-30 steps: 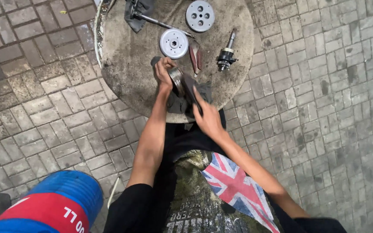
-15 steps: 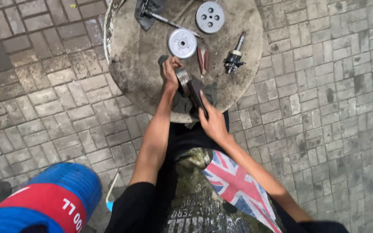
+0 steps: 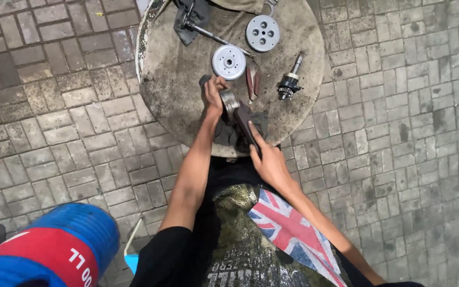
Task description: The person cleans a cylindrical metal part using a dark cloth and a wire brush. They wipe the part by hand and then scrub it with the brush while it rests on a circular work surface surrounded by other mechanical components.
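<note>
You are mid-rub on the metal cylinder part (image 3: 229, 99) at the table's (image 3: 176, 79) near edge, left hand (image 3: 213, 95) closed around it, right hand (image 3: 269, 162) gripping the dark strip (image 3: 246, 127); next, steady pressure seems needed.

On the round table (image 3: 171, 79) lie 2 metal discs (image 3: 229, 61), a geared shaft (image 3: 289, 81); a blue drum (image 3: 54, 250) stands nearby.

Table's left half (image 3: 171, 79) lies bare; discs (image 3: 229, 61) crowd the far side
</note>
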